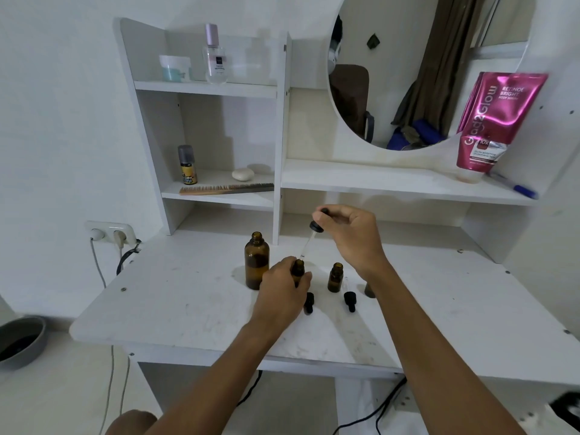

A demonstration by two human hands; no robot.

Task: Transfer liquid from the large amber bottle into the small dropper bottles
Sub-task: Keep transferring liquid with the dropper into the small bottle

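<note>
Frame centre: my left hand (284, 285) wraps small dropper bottle (298, 267); right hand (350, 235) pinches dropper (315, 227), tip at bottle mouth.

Dropper (309, 240) above small bottle (298, 267) (gripped), large bottle (256, 262) — uncapped

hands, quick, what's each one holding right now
Left hand: grips a small dropper bottle standing on the desk.
Right hand: pinches a dropper, its tip just above that bottle's mouth.
</note>
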